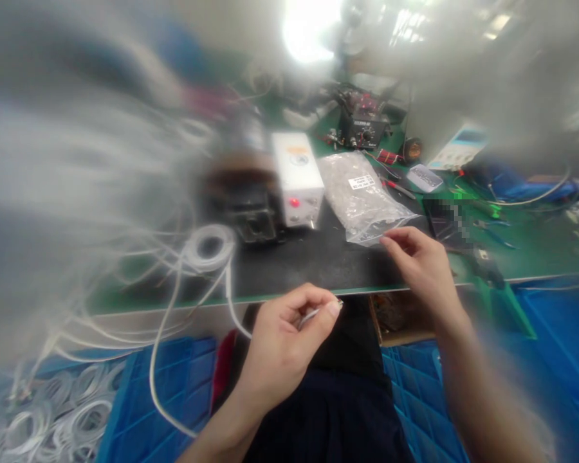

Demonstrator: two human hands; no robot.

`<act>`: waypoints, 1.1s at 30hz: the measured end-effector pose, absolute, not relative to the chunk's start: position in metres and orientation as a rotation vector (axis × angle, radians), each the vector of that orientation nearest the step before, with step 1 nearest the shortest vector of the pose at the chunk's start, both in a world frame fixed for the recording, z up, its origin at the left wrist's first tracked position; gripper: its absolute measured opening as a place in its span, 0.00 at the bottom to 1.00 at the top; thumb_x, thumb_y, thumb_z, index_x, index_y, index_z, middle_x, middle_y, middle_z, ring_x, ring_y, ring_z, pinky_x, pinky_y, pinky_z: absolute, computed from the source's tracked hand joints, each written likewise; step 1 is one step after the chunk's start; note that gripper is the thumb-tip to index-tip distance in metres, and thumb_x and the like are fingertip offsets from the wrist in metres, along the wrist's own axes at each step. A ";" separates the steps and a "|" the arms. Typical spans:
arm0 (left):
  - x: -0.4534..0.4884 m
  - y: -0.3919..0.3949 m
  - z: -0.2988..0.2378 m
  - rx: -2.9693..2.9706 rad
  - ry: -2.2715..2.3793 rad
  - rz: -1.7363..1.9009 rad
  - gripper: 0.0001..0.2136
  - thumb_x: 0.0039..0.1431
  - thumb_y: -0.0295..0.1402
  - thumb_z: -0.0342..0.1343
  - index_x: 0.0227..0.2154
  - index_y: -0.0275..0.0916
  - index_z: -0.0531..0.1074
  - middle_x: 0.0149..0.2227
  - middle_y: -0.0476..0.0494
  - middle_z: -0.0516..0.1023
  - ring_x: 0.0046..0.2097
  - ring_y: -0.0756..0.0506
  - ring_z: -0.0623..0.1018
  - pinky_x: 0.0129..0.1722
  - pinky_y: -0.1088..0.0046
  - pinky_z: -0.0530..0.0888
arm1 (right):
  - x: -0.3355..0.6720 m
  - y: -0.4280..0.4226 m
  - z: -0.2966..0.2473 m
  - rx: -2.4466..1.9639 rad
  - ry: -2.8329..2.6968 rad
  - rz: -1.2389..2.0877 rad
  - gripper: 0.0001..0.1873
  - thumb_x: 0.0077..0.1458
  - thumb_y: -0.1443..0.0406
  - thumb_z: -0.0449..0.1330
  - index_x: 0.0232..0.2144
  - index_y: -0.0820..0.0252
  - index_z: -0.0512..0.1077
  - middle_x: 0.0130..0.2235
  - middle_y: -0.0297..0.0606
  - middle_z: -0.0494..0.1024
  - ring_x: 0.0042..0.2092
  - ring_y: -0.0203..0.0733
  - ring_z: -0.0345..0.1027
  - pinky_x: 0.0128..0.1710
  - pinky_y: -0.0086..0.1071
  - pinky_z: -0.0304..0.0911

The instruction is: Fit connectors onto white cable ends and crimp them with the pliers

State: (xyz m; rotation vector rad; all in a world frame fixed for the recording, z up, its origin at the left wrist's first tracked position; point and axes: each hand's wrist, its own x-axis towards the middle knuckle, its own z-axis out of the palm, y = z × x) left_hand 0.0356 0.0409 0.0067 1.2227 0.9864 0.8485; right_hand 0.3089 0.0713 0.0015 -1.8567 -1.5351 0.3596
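My left hand (289, 341) is closed on a white cable (238, 326), pinching its end between thumb and forefinger above the table's front edge. A small metallic tip (339, 303) shows at the fingertips. The cable runs back to a white coil (208, 247) lying on the black mat. My right hand (419, 260) is closed in a pinch at the mouth of a clear plastic bag (352, 193) with a white label. Whether its fingertips hold the bag's edge or some small part, I cannot make out.
A white box (298, 180) with a red light stands beside a dark machine (253, 212). A black control unit (365, 128) sits farther back. Pliers (496, 233) and a small tin (424, 178) lie to the right. Blue crates (168, 392) stand below; coiled cables (87, 418) lie lower left.
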 end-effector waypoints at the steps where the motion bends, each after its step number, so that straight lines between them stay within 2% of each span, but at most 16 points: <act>1: 0.035 0.040 0.008 1.222 0.974 0.851 0.09 0.71 0.37 0.64 0.35 0.40 0.82 0.33 0.50 0.80 0.34 0.50 0.75 0.35 0.76 0.69 | 0.302 0.058 0.009 -1.820 -1.543 0.462 0.14 0.69 0.54 0.64 0.46 0.58 0.82 0.41 0.42 0.87 0.39 0.49 0.80 0.42 0.40 0.75; 3: 0.035 0.039 0.009 1.229 0.956 0.855 0.07 0.71 0.35 0.64 0.35 0.40 0.82 0.33 0.51 0.80 0.34 0.50 0.75 0.35 0.76 0.69 | 0.285 0.035 0.022 -1.687 -1.438 0.794 0.15 0.67 0.53 0.68 0.47 0.56 0.82 0.39 0.39 0.87 0.35 0.44 0.78 0.34 0.34 0.73; 5: 0.035 0.038 0.011 1.239 0.954 0.857 0.07 0.70 0.35 0.64 0.35 0.40 0.82 0.32 0.51 0.79 0.34 0.50 0.74 0.35 0.76 0.69 | 0.269 0.017 0.033 -1.564 -1.285 1.062 0.14 0.63 0.55 0.72 0.46 0.55 0.83 0.36 0.37 0.86 0.31 0.40 0.75 0.30 0.31 0.70; 9: 0.035 0.037 0.014 1.252 0.944 0.867 0.07 0.71 0.34 0.64 0.35 0.40 0.82 0.32 0.51 0.79 0.34 0.50 0.74 0.35 0.76 0.69 | 0.247 0.003 0.041 -1.431 -1.154 1.295 0.08 0.62 0.58 0.74 0.41 0.54 0.84 0.32 0.34 0.83 0.28 0.35 0.70 0.26 0.28 0.65; 14: 0.033 0.036 0.015 1.238 0.918 0.858 0.08 0.71 0.34 0.63 0.35 0.39 0.81 0.32 0.50 0.77 0.34 0.50 0.72 0.34 0.75 0.68 | 0.235 -0.002 0.036 -1.394 -1.167 1.308 0.09 0.69 0.57 0.68 0.46 0.52 0.85 0.27 0.30 0.76 0.26 0.32 0.66 0.25 0.26 0.60; 21: 0.032 0.033 0.014 1.272 0.913 0.866 0.09 0.72 0.35 0.63 0.35 0.39 0.81 0.30 0.51 0.74 0.32 0.50 0.69 0.33 0.74 0.66 | 0.227 -0.007 0.034 -1.388 -1.141 1.328 0.10 0.71 0.56 0.67 0.49 0.50 0.84 0.27 0.30 0.77 0.26 0.32 0.66 0.25 0.25 0.59; 29: 0.034 0.033 0.017 1.386 0.952 0.883 0.07 0.71 0.31 0.62 0.35 0.40 0.81 0.31 0.52 0.75 0.32 0.51 0.71 0.32 0.76 0.66 | 0.227 -0.008 0.038 -1.364 -1.259 1.203 0.07 0.70 0.61 0.67 0.48 0.48 0.84 0.34 0.31 0.79 0.31 0.31 0.71 0.29 0.24 0.65; 33: 0.036 0.032 0.020 1.419 0.961 0.894 0.07 0.71 0.29 0.61 0.34 0.40 0.81 0.32 0.52 0.76 0.32 0.51 0.73 0.32 0.77 0.67 | 0.225 -0.009 0.040 -1.363 -1.352 1.097 0.08 0.71 0.64 0.66 0.48 0.48 0.85 0.38 0.33 0.79 0.32 0.32 0.72 0.30 0.26 0.67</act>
